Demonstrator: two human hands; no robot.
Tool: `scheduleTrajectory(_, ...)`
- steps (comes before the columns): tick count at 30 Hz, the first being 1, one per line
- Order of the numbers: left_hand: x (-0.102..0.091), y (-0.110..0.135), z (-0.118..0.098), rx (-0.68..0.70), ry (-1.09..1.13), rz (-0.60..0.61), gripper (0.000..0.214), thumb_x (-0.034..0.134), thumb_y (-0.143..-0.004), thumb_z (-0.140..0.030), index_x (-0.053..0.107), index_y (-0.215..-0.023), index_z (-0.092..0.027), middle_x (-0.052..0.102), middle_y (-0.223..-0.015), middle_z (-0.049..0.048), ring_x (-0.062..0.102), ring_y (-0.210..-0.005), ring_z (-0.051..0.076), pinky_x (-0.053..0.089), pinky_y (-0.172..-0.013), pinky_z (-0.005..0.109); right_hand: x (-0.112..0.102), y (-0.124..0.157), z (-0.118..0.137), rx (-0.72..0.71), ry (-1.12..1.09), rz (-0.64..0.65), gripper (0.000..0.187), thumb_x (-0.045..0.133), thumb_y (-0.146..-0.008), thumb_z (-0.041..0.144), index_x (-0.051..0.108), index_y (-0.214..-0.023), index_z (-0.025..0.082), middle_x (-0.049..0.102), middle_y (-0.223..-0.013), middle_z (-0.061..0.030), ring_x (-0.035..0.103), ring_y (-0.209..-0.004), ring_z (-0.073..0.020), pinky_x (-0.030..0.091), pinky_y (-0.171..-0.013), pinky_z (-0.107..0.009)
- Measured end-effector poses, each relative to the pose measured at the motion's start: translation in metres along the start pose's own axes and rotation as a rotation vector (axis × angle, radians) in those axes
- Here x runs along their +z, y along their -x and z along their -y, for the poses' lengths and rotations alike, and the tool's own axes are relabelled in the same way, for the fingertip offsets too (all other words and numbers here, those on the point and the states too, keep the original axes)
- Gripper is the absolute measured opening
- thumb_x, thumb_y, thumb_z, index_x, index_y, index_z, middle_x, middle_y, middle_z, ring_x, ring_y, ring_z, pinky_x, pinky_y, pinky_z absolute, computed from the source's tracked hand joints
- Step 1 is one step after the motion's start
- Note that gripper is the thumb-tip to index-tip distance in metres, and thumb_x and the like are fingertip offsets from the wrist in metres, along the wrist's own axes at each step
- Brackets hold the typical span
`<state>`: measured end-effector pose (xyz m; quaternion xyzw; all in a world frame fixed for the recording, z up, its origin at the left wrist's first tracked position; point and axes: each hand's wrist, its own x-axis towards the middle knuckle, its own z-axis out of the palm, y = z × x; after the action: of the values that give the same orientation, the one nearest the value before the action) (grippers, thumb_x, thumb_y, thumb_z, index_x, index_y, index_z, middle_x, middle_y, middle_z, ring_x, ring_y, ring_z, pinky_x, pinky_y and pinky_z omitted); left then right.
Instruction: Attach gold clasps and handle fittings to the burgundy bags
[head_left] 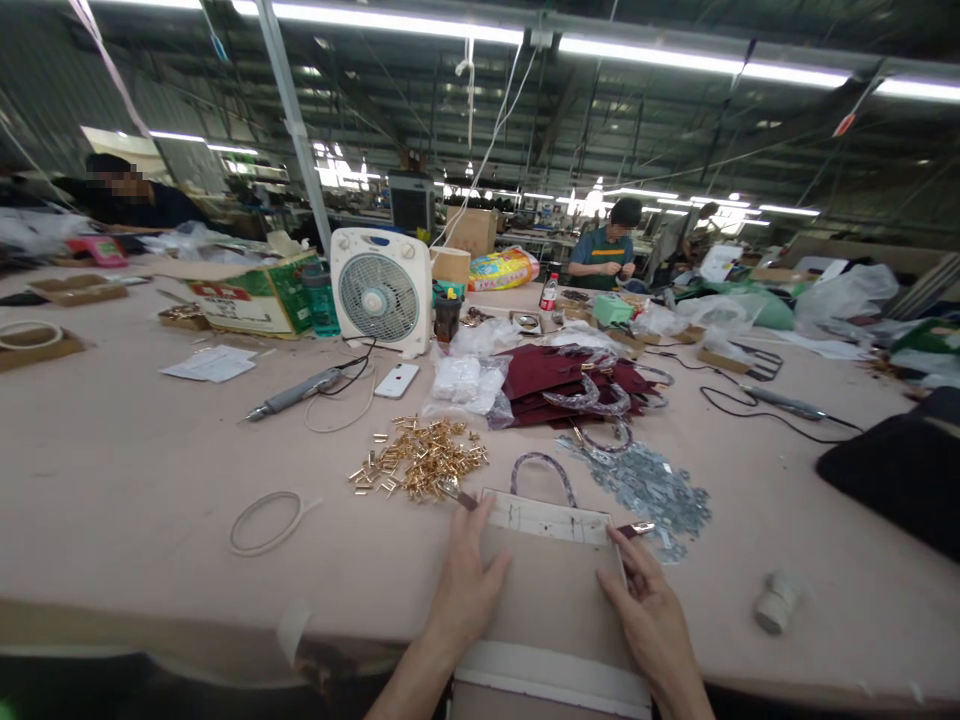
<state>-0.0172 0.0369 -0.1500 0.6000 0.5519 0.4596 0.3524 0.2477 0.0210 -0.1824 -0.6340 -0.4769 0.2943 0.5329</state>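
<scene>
A beige handbag panel [555, 580], pale along its top strip, lies at the table's front edge with its inner face up. A plastic-wrapped handle [544, 458] arches from its far edge. My left hand [471, 580] grips the left edge, thumb on the face, beside a dark red tab with metal at its end [459, 494]. On the opposite edge my right hand [643, 595] is closed, its fingertips near a second metal-ended tab [636, 529]. Small gold metal fittings [427, 460] are heaped beyond my left hand. Flat grey metal plates [652, 485] lie spread past my right hand.
Dark red bag pieces [555, 385] with wrapped handles are stacked behind. Left of them are a phone [397, 380], a corded tool [292, 395] and a fan [381, 290]. A tape ring [266, 522] lies left, a small roll [778, 602] right. A co-worker [611, 250] sits opposite.
</scene>
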Motion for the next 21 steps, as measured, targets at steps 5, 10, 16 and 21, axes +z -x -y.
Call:
scheduleTrajectory(5,-0.002,-0.001,-0.002,-0.009,-0.202,-0.013,0.056,0.072,-0.085,-0.031,0.063,-0.14,-0.026,0.041,-0.156,0.0135,0.044,-0.145,0.038,0.039,-0.119,0.055,0.006,0.0,-0.007,-0.072,0.272,-0.02,0.05,0.063,-0.084,0.048,0.077,-0.124,0.022,0.05,-0.152,-0.0119,0.045,-0.144,-0.0363,0.038,-0.119,-0.051)
scheduleTrajectory(10,-0.006,-0.006,-0.003,0.168,-0.426,-0.145,0.041,0.081,-0.081,-0.032,0.073,-0.121,-0.028,0.035,-0.163,0.009,0.037,-0.145,0.042,0.036,-0.117,0.062,0.013,0.002,-0.006,-0.184,0.362,-0.062,0.048,0.057,-0.087,0.043,0.076,-0.125,0.019,0.05,-0.15,-0.0127,0.046,-0.141,-0.0356,0.032,-0.124,-0.053)
scheduleTrajectory(16,-0.005,-0.018,0.006,0.251,-0.42,-0.088,0.038,0.08,-0.085,-0.031,0.071,-0.122,-0.024,0.064,-0.136,0.0092,0.049,-0.129,0.035,0.042,-0.113,0.055,0.022,0.01,-0.001,-0.273,0.438,-0.066,0.046,0.053,-0.091,0.035,0.073,-0.129,0.019,0.052,-0.151,-0.0133,0.049,-0.14,-0.0347,0.035,-0.122,-0.056)
scheduleTrajectory(21,-0.002,-0.023,0.011,0.249,-0.384,-0.095,0.029,0.079,-0.087,-0.032,0.071,-0.115,-0.022,0.065,-0.129,0.0079,0.051,-0.125,0.032,0.043,-0.11,0.05,0.022,0.012,0.002,-0.278,0.468,-0.033,0.047,0.051,-0.094,0.035,0.069,-0.133,0.016,0.058,-0.145,-0.0149,0.052,-0.137,-0.0328,0.037,-0.121,-0.055)
